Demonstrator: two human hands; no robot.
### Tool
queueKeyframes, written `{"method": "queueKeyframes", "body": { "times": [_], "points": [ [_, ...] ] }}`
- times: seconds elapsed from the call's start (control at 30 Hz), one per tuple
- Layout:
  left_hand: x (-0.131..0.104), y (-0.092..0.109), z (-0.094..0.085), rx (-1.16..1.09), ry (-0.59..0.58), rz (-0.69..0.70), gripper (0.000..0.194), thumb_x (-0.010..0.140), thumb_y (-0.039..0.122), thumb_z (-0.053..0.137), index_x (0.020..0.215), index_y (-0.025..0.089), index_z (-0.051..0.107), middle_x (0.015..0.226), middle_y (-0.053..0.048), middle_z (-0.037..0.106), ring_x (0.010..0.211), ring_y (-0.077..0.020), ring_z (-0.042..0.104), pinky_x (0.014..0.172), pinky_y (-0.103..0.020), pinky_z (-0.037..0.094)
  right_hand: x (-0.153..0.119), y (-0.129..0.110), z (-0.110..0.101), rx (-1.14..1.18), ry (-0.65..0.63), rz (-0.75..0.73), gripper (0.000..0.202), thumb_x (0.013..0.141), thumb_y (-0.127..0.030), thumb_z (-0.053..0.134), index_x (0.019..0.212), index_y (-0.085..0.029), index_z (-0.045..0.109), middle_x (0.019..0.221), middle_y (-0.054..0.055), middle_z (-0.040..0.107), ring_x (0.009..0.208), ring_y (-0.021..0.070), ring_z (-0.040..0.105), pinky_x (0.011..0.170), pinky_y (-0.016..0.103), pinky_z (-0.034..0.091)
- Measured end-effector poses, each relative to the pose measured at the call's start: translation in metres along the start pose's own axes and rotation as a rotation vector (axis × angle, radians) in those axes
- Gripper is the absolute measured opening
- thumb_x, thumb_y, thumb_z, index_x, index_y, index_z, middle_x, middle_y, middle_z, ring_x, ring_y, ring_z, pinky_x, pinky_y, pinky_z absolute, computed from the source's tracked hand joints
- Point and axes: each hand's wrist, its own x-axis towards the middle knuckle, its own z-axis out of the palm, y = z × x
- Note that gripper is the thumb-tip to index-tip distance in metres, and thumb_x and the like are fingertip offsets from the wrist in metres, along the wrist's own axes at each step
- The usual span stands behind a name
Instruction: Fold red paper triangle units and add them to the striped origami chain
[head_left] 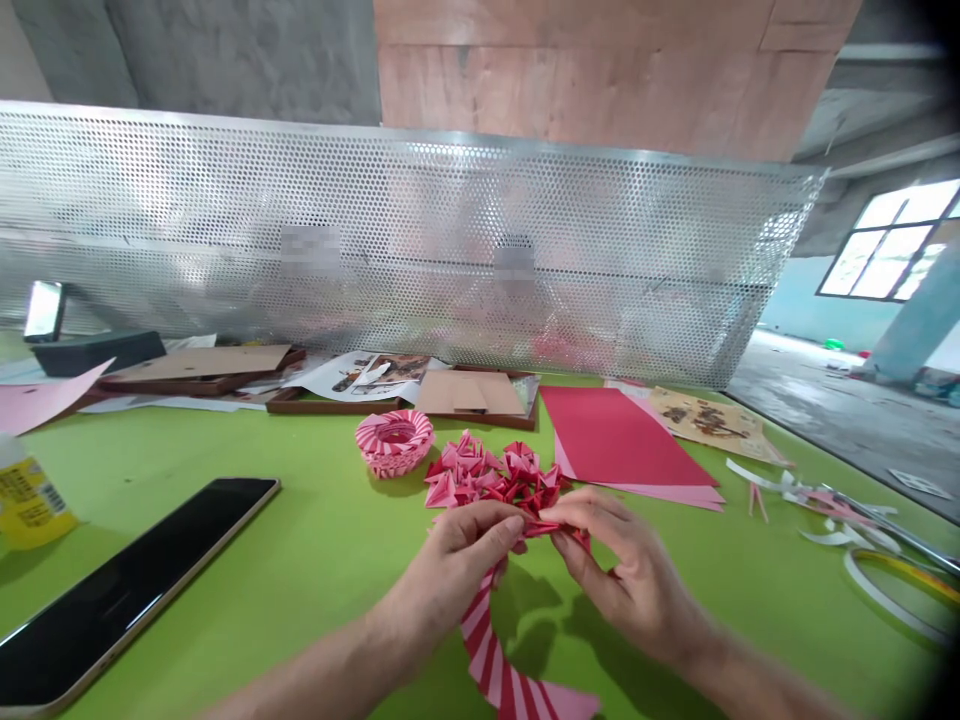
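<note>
A curved chain of interlocked folded paper pieces, striped red and pink, hangs down below my left hand. The thumb and fingers of that hand are closed around its upper end. My right hand pinches a red folded paper piece against this end; the exact joint is hidden by fingers. Just beyond both hands lies a loose heap of red and pink folded paper pieces. Left of the heap sits a round woven-looking paper basket with a striped rim.
A tablet-like black phone and a yellow-labelled bottle lie at left. Red and pink paper sheets are at back right. Scissors, paper strips and a tape roll lie at right. A perforated metal panel stands behind.
</note>
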Motion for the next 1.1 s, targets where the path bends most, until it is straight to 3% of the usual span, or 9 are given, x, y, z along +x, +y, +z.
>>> {"method": "queueKeyframes", "body": {
  "times": [0.17, 0.3, 0.5, 0.63, 0.77, 0.93, 1.1],
  "points": [
    [0.002, -0.001, 0.003, 0.034, -0.019, 0.106, 0.027, 0.067, 0.033, 0.068, 0.087, 0.014, 0.065, 0.06, 0.003, 0.053, 0.055, -0.0094, 0.041, 0.052, -0.021, 0.032, -0.002, 0.0, 0.002, 0.005, -0.018, 0.021, 0.021, 0.085, -0.011, 0.049, 0.101, -0.02, 0.059, 0.089, 0.006, 0.059, 0.082, 0.0191, 0.058, 0.07, 0.03, 0.05],
    [0.007, -0.004, 0.003, 0.051, -0.029, 0.169, 0.02, 0.069, 0.03, 0.066, 0.078, 0.012, 0.068, 0.062, 0.0, 0.058, 0.056, -0.0108, 0.044, 0.054, -0.022, 0.033, -0.004, 0.0, 0.003, -0.007, -0.001, -0.01, 0.025, 0.085, -0.011, 0.052, 0.107, -0.021, 0.057, 0.09, 0.006, 0.059, 0.082, 0.0184, 0.058, 0.071, 0.029, 0.05],
    [0.005, -0.004, 0.001, 0.056, -0.048, 0.125, 0.023, 0.07, 0.031, 0.065, 0.084, 0.013, 0.068, 0.063, 0.0, 0.059, 0.055, -0.0102, 0.044, 0.051, -0.021, 0.031, -0.003, -0.006, 0.002, -0.025, 0.028, -0.057, 0.022, 0.084, -0.01, 0.053, 0.102, -0.021, 0.059, 0.087, 0.005, 0.06, 0.08, 0.0174, 0.057, 0.07, 0.029, 0.049],
    [0.003, -0.004, 0.001, -0.009, -0.017, 0.075, 0.018, 0.075, 0.024, 0.059, 0.089, 0.015, 0.067, 0.07, -0.001, 0.061, 0.055, -0.0085, 0.044, 0.051, -0.02, 0.032, -0.001, -0.005, 0.001, 0.144, 0.087, 0.172, 0.01, 0.085, -0.017, 0.051, 0.087, -0.019, 0.06, 0.076, 0.002, 0.059, 0.064, 0.0141, 0.053, 0.055, 0.023, 0.046],
    [0.004, -0.004, 0.001, -0.128, -0.074, 0.053, 0.028, 0.078, 0.018, 0.058, 0.106, 0.019, 0.059, 0.075, 0.001, 0.062, 0.06, -0.0078, 0.049, 0.057, -0.019, 0.037, 0.0, 0.002, 0.0, 0.376, 0.115, 0.428, 0.015, 0.087, -0.029, 0.051, 0.082, -0.018, 0.06, 0.064, -0.001, 0.053, 0.053, 0.0114, 0.045, 0.046, 0.019, 0.039],
    [0.007, -0.005, -0.002, -0.302, -0.132, -0.026, 0.043, 0.079, 0.012, 0.058, 0.12, 0.018, 0.045, 0.072, 0.001, 0.061, 0.056, -0.0084, 0.054, 0.053, -0.019, 0.042, -0.001, 0.003, 0.002, 0.507, 0.094, 0.565, 0.015, 0.087, -0.03, 0.052, 0.079, -0.018, 0.057, 0.067, -0.002, 0.052, 0.062, 0.0112, 0.047, 0.057, 0.018, 0.041],
    [0.009, -0.009, -0.006, -0.355, -0.123, -0.102, 0.019, 0.081, 0.012, 0.056, 0.1, 0.011, 0.057, 0.072, -0.004, 0.064, 0.056, -0.007, 0.055, 0.053, -0.016, 0.044, -0.002, 0.002, 0.004, 0.561, 0.04, 0.597, 0.015, 0.087, -0.03, 0.053, 0.08, -0.018, 0.058, 0.071, -0.001, 0.054, 0.064, 0.0116, 0.048, 0.057, 0.018, 0.041]
  ]
}}
